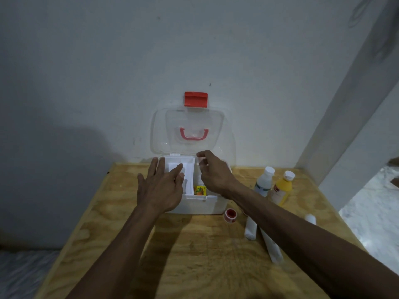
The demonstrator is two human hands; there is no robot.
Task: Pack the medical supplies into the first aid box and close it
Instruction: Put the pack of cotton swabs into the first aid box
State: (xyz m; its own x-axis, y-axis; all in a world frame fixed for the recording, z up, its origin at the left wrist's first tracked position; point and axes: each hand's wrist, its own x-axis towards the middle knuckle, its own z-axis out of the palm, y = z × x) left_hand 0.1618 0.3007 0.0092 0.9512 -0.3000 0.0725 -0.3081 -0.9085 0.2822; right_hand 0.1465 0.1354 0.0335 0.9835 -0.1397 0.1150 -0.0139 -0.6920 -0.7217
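Nearest the camera, bare plywood table (194,255), grainy and knotted. Right of centre: two white cylindrical rolls (251,228), one long, one short, plus a small red-and-white tape spool (230,215). Further right, a white bottle (264,181) and a yellow bottle (281,189), both with white caps. Mid-table sits the box (200,205): white plastic base, rounded corners, with a white tray (185,169) and a small yellow-orange packet (199,190) inside. Left hand (160,186) flat over the tray, fingers straight, holding nothing. Right hand (212,173) over the box's right side, fingers curled, pinching something small and pale; can't tell what. Clear lid (192,130) stands open against the wall (86,83), pink handle, red latch on top.
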